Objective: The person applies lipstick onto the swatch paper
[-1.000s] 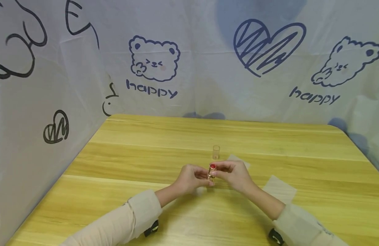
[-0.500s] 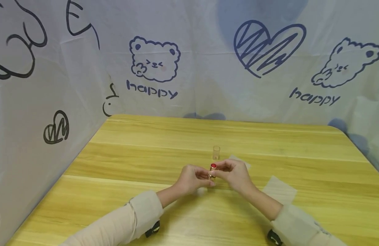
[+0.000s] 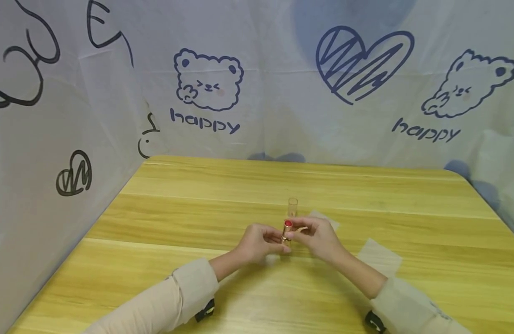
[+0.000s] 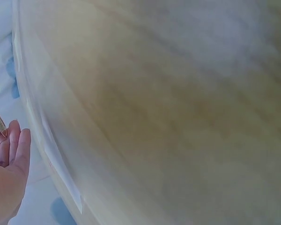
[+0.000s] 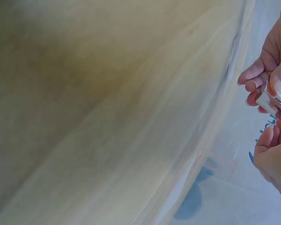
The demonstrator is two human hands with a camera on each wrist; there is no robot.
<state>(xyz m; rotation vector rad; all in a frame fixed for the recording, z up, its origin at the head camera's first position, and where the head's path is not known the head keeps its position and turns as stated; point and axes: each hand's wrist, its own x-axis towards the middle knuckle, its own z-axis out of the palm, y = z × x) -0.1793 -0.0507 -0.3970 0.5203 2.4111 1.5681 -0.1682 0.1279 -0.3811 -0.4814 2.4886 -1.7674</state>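
Note:
Both hands hold an upright lipstick [image 3: 287,231] with a gold-toned tube over the middle of the table. My left hand [image 3: 256,243] pinches its lower part from the left. From the right, my right hand [image 3: 322,237] pinches the upper part between thumb and fingers. The red tip shows at the top of the tube. Just beyond the hands a clear cap [image 3: 292,207] stands upright on the table. In the left wrist view only the round gold end of the lipstick [image 4: 0,125] shows; in the right wrist view the shiny lipstick tube [image 5: 273,103] lies between both hands' fingers.
A pale translucent sheet [image 3: 380,257] lies on the wooden table [image 3: 177,195] right of my right forearm. Another small sheet [image 3: 330,220] is partly hidden behind the right hand. White cloth with drawings [image 3: 278,116] hangs behind the table and along its left side.
The red tip shows slightly higher above the tube than a second ago. Both hands keep their hold and have barely moved; the cap and sheets stay in place.

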